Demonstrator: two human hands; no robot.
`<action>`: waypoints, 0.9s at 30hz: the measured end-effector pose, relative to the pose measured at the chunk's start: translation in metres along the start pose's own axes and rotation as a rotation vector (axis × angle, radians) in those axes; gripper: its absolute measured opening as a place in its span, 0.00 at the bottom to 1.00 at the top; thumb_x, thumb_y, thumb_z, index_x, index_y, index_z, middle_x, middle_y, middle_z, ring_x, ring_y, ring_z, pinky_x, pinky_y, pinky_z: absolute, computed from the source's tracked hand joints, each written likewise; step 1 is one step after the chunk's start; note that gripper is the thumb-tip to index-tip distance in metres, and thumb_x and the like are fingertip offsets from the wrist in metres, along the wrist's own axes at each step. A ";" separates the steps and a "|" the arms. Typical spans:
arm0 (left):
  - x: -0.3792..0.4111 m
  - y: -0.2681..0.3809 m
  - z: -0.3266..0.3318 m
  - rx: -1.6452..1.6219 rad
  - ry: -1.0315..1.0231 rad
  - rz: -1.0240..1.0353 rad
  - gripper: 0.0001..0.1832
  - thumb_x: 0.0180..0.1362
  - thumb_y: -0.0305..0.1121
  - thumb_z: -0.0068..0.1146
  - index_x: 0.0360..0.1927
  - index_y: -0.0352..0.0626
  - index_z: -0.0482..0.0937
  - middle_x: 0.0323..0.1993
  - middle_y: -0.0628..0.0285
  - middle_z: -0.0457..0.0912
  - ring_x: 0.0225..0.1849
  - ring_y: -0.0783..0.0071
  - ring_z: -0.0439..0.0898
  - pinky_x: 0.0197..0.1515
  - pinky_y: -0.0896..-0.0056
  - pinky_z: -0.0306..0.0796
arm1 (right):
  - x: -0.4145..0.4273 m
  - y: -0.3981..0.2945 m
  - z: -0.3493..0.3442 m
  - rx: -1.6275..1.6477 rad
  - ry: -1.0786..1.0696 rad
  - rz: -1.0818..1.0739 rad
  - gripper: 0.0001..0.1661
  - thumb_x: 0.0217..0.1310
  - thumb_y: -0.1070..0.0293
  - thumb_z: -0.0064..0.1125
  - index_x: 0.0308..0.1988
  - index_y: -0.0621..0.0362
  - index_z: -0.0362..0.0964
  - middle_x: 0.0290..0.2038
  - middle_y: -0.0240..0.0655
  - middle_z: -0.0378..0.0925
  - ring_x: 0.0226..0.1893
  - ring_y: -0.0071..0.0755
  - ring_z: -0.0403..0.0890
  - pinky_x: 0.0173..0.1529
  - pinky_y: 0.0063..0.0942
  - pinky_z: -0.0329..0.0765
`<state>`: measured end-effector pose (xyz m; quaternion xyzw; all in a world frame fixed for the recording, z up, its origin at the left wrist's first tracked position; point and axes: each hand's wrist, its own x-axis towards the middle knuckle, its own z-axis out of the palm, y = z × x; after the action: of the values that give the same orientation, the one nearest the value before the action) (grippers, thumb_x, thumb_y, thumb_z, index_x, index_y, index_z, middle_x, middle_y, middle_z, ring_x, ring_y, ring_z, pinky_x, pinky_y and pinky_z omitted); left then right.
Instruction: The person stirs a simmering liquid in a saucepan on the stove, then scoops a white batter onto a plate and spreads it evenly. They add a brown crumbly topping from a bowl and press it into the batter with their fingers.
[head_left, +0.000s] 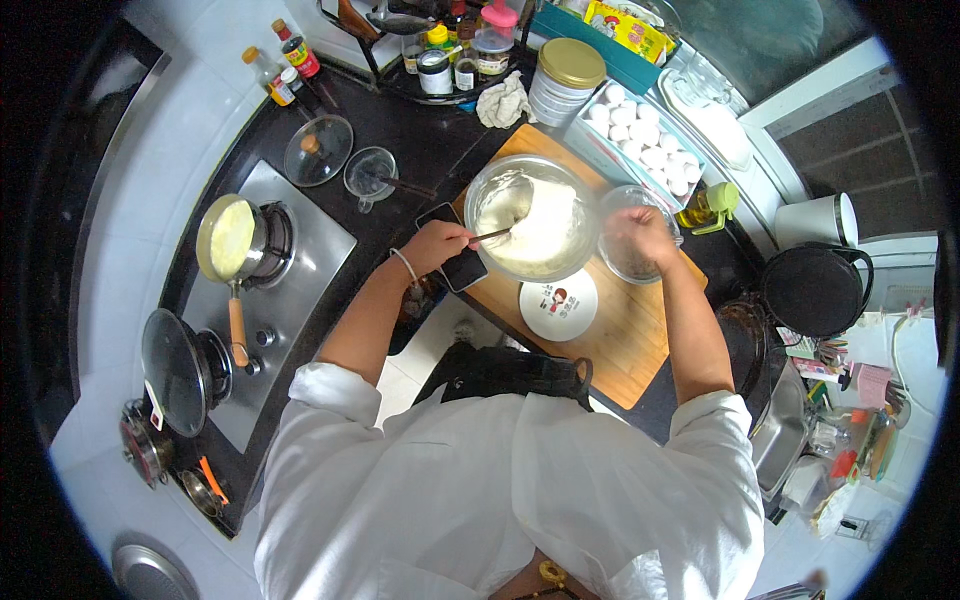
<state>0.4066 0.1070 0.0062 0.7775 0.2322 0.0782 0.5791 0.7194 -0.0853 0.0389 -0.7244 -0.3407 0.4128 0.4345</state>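
My left hand (435, 247) grips thin brown chopsticks (491, 235), whose far ends are in a large metal mixing bowl (487, 187). Inside that bowl lies a pale, floury mass (547, 225), bright under the light. My right hand (645, 232) is over a clear bowl (637, 266) just to the right. Its fingers are curled and blurred, so I cannot tell whether they hold anything. Both bowls stand on a wooden cutting board (630, 360). A white plate (562, 319) with a cartoon print lies in front of them. Beneath my left hand is a smartphone (465, 271), partly covered.
Left, a pan (231, 240) with yellowish content sits on the gas stove (300, 262). A glass lid (319, 154) and glass cup (370, 180) lie behind. An egg box (615, 169), lidded tub (566, 82) and oil bottle (709, 206) border the board. A sink (780, 442) is right.
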 end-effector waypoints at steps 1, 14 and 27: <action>-0.002 0.001 -0.003 -0.103 -0.055 -0.113 0.10 0.55 0.30 0.46 0.32 0.36 0.78 0.16 0.72 0.67 0.17 0.88 0.62 0.21 0.85 0.58 | 0.002 0.001 -0.002 -0.053 0.023 0.002 0.06 0.51 0.71 0.59 0.29 0.63 0.77 0.20 0.27 0.74 0.19 0.17 0.70 0.27 0.18 0.68; -0.004 0.027 0.013 -0.449 0.063 -0.338 0.12 0.57 0.30 0.44 0.36 0.34 0.77 0.16 0.73 0.67 0.15 0.90 0.59 0.16 0.87 0.53 | -0.014 -0.019 -0.011 -0.159 -0.141 -0.051 0.05 0.50 0.73 0.59 0.30 0.63 0.77 0.24 0.29 0.77 0.23 0.17 0.73 0.29 0.18 0.70; 0.000 0.069 -0.002 0.002 0.168 -0.008 0.12 0.55 0.31 0.44 0.33 0.36 0.79 0.20 0.68 0.73 0.24 0.82 0.67 0.29 0.79 0.63 | -0.036 -0.049 -0.027 -0.015 -0.122 0.008 0.06 0.50 0.73 0.59 0.31 0.63 0.77 0.23 0.28 0.76 0.21 0.16 0.70 0.27 0.16 0.68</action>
<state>0.4249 0.0937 0.0718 0.7678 0.2833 0.1404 0.5572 0.7214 -0.1058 0.1016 -0.7024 -0.3669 0.4554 0.4058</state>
